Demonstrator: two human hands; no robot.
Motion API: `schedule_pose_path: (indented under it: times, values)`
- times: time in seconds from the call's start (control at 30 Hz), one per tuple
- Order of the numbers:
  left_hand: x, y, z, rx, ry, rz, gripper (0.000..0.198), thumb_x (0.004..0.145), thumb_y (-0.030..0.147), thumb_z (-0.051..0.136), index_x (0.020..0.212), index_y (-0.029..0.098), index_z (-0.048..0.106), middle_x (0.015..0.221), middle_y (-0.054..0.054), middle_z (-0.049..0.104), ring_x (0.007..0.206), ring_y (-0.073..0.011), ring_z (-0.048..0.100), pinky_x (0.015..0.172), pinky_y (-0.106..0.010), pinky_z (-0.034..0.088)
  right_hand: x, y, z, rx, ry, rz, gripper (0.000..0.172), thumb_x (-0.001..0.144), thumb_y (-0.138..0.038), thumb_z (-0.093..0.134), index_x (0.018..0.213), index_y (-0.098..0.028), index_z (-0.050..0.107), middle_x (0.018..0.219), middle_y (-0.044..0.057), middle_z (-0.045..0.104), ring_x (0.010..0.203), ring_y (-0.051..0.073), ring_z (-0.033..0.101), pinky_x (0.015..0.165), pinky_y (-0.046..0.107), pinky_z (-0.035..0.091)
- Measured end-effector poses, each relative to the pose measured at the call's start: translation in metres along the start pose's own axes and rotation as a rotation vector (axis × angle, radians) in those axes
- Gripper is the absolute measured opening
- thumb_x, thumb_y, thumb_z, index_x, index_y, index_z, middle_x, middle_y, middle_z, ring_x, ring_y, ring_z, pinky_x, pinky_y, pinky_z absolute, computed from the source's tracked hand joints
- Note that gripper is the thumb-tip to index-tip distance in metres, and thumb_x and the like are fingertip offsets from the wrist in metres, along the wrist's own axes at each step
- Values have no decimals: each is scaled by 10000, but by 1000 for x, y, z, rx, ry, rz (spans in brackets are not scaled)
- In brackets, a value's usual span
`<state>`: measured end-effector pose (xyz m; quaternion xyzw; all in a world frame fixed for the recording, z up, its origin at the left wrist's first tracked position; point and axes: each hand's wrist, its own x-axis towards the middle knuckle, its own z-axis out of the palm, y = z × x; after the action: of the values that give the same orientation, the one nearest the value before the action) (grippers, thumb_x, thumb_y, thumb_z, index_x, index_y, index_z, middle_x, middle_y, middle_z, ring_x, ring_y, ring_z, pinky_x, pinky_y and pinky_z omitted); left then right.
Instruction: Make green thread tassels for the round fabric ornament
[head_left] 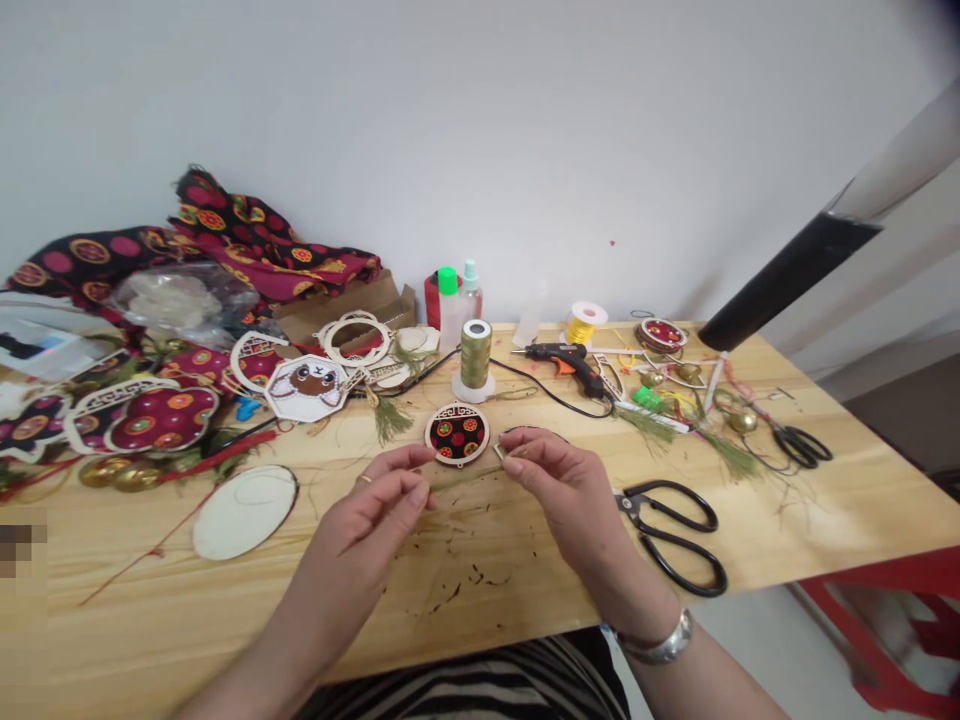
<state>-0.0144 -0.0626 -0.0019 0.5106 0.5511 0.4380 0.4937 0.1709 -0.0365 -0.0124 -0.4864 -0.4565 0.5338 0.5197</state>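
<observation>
A thin olive-green thread [466, 480] runs low over the table between my two hands. My left hand [364, 540] pinches one end of it between thumb and fingertips. In my right hand [570, 500], thumb and forefinger are closed on the other end, beside a small pale bit I cannot make out. Just beyond the fingers lies a round wooden-framed pendant [458, 440] with dark patterned fabric. Behind that stands a spool of olive thread [475, 358]. Black-handled scissors [675, 530] lie right of my right wrist, their blades partly hidden by it.
A white oval disc [246, 512] lies at left, near a pile of fabric ornaments [161, 415]. Behind are bottles [448, 310], a glue gun [566, 365] with its cord, and a yellow spool [584, 323]. Smaller scissors [802, 446] rest at right, beside a red stool [885, 620].
</observation>
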Motion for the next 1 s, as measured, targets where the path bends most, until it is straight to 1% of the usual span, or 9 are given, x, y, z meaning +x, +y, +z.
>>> schedule_pose_path:
  times: [0.13,0.3,0.4,0.47,0.57,0.6,0.67,0.87,1.0]
  values:
    - [-4,1,-9,166,-131,-57,228,828,273,550,628,231,650,1142,-30,598,1109,-194,499,864,-190,368,1,-6,-5,-88,-45,-76,111,703,-175,674,593,-184,663,974,52,614,925,190,556,856,340,385]
    - [-5,2,-16,244,-173,-105,236,812,321,550,627,243,673,1114,-52,642,1069,-243,541,871,-252,401,-1,-10,-6,-146,-119,-128,105,712,-158,668,613,-193,667,983,52,593,949,199,546,879,358,376]
    - [-4,1,-25,283,-208,-124,165,770,332,592,739,262,739,1136,-65,658,1072,-269,553,900,-284,408,-1,-12,-7,-179,-134,-150,104,719,-152,667,628,-201,668,986,48,588,958,200,539,881,364,377]
    - [-2,4,-32,334,-159,-82,181,729,335,628,842,269,753,1138,-70,665,1079,-285,553,925,-312,403,-1,-14,-8,-206,-149,-168,108,728,-151,666,633,-203,664,990,44,582,953,195,537,865,357,388]
    - [1,12,-36,454,76,123,231,711,341,636,909,268,732,1131,-54,662,1097,-280,535,994,-354,344,-2,-19,-7,-267,-183,-196,108,733,-141,663,640,-197,662,996,45,569,966,192,530,857,353,398]
    - [1,16,-34,484,127,191,230,737,346,615,928,269,717,1138,-41,653,1103,-264,530,1014,-359,320,-3,-21,-6,-290,-194,-207,108,733,-134,662,644,-195,663,998,45,564,979,193,525,868,356,395]
    - [0,23,-25,474,127,271,220,794,351,562,956,276,690,1125,-15,650,1099,-230,532,1018,-346,319,-4,-24,-3,-337,-213,-228,107,735,-119,660,657,-192,665,1013,46,553,1008,193,512,900,365,383]
    - [-4,22,16,177,-133,146,253,892,297,443,1025,265,655,1071,2,675,1047,-177,565,926,-274,395,-7,-23,2,-471,-230,-287,104,750,-116,651,684,-197,653,1033,40,530,1043,188,483,930,358,367]
    - [-3,12,25,-25,-223,20,274,896,312,448,1098,262,627,1010,-4,674,993,-171,577,886,-276,410,-7,-19,2,-533,-235,-298,123,753,-112,645,666,-198,647,1027,36,527,1045,187,476,923,351,368]
